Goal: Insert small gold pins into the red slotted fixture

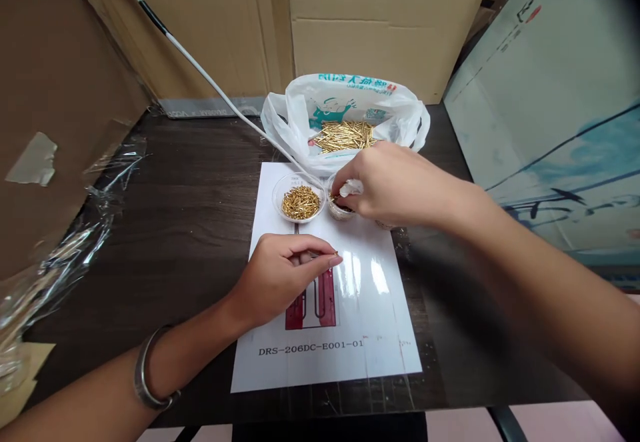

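Note:
My left hand [285, 275] is above the printed sheet, thumb and forefinger pinched on a tiny brass-coloured piece [337, 253] that barely shows. My right hand [395, 179] reaches into a small clear cup [340, 215], its fingertips down among the contents. White finger covers [353, 189] show on that hand. What those fingers hold, if anything, is hidden. Left of the cup is a shallow clear dish [277, 197] heaped with small brass-coloured parts [301, 203]. Behind, an open white plastic bag [295, 95] holds many longer brass-coloured pins [347, 135].
A printed sheet [325, 372] lies on the dark table [200, 229]. A white cable [210, 81] slants down to the dishes. Cardboard [370, 42] stands behind and at the left, a pale printed box [550, 129] at the right. Another container [385, 225] is partly hidden under my right hand.

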Tool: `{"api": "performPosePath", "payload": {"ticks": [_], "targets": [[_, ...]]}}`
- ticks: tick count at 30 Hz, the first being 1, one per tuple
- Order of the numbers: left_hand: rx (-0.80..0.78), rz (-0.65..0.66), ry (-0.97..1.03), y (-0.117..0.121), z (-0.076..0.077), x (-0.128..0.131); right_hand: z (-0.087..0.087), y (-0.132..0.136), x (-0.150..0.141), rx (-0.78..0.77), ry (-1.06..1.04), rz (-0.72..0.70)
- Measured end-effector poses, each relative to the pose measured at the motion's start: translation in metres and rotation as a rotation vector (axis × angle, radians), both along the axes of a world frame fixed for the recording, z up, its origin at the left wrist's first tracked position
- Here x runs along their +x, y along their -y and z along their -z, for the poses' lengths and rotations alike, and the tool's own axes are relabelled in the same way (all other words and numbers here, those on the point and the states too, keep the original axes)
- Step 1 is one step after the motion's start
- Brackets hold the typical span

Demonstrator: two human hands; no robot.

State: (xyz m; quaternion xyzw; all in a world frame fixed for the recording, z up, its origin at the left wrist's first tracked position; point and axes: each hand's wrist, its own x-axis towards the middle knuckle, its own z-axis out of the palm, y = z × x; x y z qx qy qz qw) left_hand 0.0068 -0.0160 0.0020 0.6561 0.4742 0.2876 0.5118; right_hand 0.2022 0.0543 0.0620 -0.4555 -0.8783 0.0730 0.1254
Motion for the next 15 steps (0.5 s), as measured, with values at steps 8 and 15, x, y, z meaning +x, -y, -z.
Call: {"api": "performPosePath", "payload": {"ticks": [8, 15], "targets": [[0.082, 0.059, -0.105, 0.0, -0.003, 0.001, 0.001, 0.003, 0.007, 0.07, -0.129, 0.033], [0.095, 0.019, -0.124, 0.001, 0.003, 0.002, 0.006, 0.046, 0.0, 0.137, -0.327, 0.132]]}}
